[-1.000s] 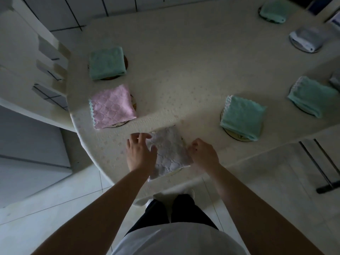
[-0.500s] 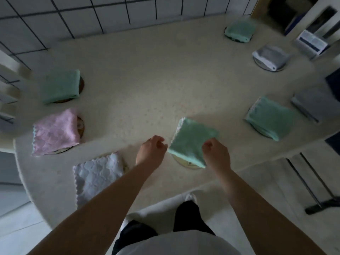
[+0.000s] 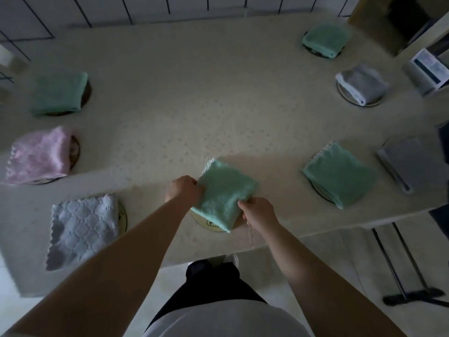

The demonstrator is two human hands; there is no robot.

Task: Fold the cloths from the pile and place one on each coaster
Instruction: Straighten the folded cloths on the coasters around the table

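Green and folded, the cloth lay over a pale coaster near the front edge of the worktop. The left hand pinched its left edge, fingers closed on the fabric; the right hand gripped its near right corner the same way. To the left lay a white cloth, a pink cloth and another green one, each on a coaster. To the right, a green cloth covered a further coaster.
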